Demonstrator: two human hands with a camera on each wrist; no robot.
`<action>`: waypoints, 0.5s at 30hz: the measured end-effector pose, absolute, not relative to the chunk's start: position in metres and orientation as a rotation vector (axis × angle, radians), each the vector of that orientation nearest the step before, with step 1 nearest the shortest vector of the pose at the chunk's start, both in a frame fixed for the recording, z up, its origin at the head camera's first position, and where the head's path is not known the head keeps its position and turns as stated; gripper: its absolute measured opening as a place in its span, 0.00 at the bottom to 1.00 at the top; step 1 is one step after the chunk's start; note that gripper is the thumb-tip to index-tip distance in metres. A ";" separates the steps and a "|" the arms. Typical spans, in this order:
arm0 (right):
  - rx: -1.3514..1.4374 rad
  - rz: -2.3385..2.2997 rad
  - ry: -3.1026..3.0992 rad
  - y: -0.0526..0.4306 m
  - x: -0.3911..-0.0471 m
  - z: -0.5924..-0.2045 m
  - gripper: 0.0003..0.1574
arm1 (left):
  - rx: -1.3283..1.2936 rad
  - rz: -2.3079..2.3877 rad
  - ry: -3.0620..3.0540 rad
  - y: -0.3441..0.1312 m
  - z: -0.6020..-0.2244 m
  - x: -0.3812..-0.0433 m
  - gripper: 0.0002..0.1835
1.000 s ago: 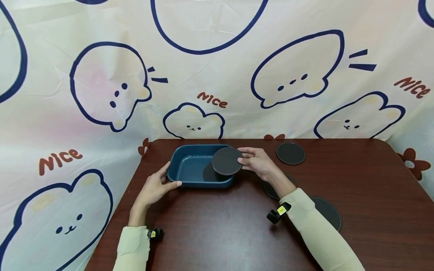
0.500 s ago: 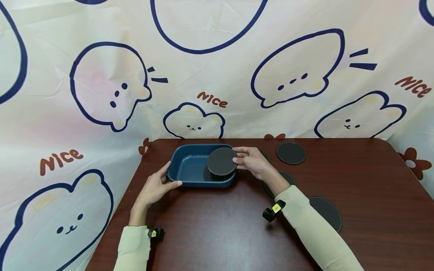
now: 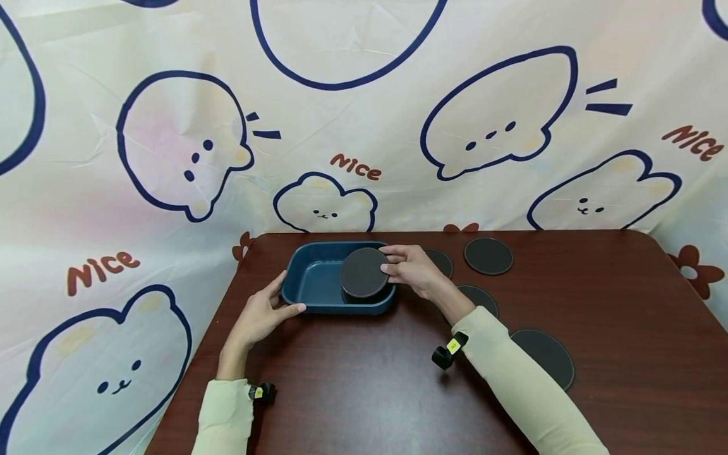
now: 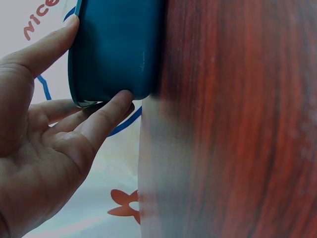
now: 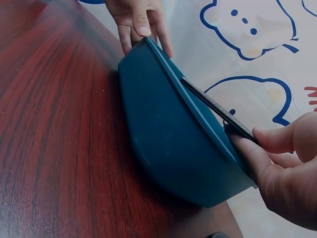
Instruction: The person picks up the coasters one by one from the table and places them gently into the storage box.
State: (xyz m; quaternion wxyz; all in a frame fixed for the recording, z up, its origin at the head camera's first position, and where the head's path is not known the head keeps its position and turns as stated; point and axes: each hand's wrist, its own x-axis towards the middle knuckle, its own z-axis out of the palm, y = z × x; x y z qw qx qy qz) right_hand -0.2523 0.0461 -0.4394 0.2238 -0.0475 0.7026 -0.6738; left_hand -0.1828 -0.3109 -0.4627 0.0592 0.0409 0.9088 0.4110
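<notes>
In the head view, my left hand (image 3: 258,319) holds the left end of a blue rectangular dish (image 3: 309,287). The left wrist view shows its thumb on the dish's rim and its fingers against the end wall (image 4: 116,54). My right hand (image 3: 418,272) pinches the right edge of a round black coaster (image 3: 363,273) over the dish's right part. Seen edge-on in the right wrist view, this coaster (image 5: 215,106) slants at the rim, thumb on one face and fingers on the other. Beneath it a dark patch shows in the dish; coaster or shadow, I cannot tell.
More round black coasters lie on the brown wooden table (image 3: 352,379): one at the back (image 3: 488,256), one behind the right hand (image 3: 439,262), and two partly hidden by the right arm (image 3: 478,300). A patterned cloth (image 3: 398,126) hangs behind the table.
My right hand has moved left with the coaster, bringing it farther over the dish and over the dark patch inside. The coaster behind that hand has come into view. My left hand stays put.
</notes>
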 end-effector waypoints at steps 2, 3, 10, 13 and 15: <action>-0.137 -1.858 1.948 0.044 -0.252 -0.439 0.35 | 0.123 1.249 2.751 -0.311 -0.462 -0.183 0.55; -0.137 -1.857 1.951 0.043 -0.252 -0.439 0.35 | 0.125 1.249 2.751 -0.311 -0.462 -0.183 0.55; -0.154 -1.825 1.998 0.039 -0.250 -0.437 0.33 | 0.127 1.242 2.747 -0.310 -0.460 -0.182 0.55; -0.153 -1.815 2.009 0.037 -0.249 -0.437 0.33 | 0.125 1.241 2.747 -0.309 -0.460 -0.182 0.55; -0.152 -1.812 2.016 0.036 -0.248 -0.436 0.33 | 0.127 1.242 2.748 -0.310 -0.460 -0.182 0.55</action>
